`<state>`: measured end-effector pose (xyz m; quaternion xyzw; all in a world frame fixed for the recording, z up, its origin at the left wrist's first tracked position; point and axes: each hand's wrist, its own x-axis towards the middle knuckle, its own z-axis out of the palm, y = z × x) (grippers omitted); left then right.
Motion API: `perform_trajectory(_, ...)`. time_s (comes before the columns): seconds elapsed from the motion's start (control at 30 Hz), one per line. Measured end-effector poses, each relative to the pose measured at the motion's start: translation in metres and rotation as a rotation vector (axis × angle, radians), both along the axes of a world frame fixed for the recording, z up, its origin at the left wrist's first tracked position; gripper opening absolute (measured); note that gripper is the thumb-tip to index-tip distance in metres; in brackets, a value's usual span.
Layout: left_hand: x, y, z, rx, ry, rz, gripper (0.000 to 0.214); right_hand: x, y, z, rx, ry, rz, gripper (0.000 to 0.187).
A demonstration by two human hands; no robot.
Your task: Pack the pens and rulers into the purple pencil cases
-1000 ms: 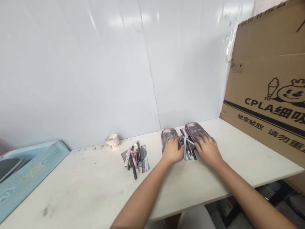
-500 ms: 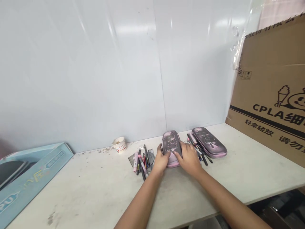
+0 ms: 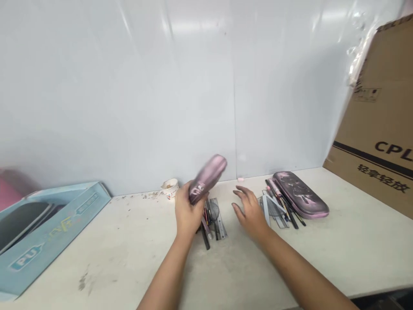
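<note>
My left hand (image 3: pixel 187 213) grips a pink pencil case (image 3: pixel 208 177) and holds it tilted up above the white table (image 3: pixel 129 267). Under it lies a pile of pens and rulers (image 3: pixel 213 217). My right hand (image 3: pixel 250 211) hovers open just right of that pile, fingers spread, holding nothing. A second pink pencil case (image 3: pixel 300 193) lies flat further right, with another bunch of pens and rulers (image 3: pixel 279 206) against its left side.
A light blue box (image 3: pixel 48 234) sits at the table's left end. A small paper cup (image 3: pixel 170 187) stands by the white wall. A large brown cardboard box (image 3: pixel 380 129) stands at the right.
My left hand has lifted the left pencil case off the table and swung it leftward over the pen pile. My right hand has let go of it and opened. The view has shifted left.
</note>
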<state>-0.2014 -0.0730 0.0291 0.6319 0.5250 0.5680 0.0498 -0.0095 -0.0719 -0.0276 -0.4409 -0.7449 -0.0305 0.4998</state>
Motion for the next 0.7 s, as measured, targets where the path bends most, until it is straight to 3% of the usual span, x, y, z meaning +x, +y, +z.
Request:
perform_trajectory(0.1,-0.007,-0.003,-0.013,0.112,0.35,0.171,0.047,0.01,0.001,-0.003,-0.03,0.067,-0.078,0.03)
perform_trajectory(0.23,-0.004,-0.003,-0.029,0.096,0.589,0.223,0.048,0.019,-0.007,0.001,-0.016,0.121,-0.103,0.027)
perform_trajectory(0.37,0.001,-0.003,-0.033,0.098,0.705,0.24,0.049,0.016,-0.015,0.002,0.082,0.104,-0.121,0.025)
perform_trajectory(0.57,0.015,-0.001,-0.036,0.202,0.792,0.254,0.046,0.007,-0.015,0.001,0.206,-0.057,-0.264,0.034)
perform_trajectory(0.7,0.024,-0.002,-0.038,0.282,0.855,0.226,0.044,0.007,-0.018,0.003,0.248,-0.196,-0.347,0.025)
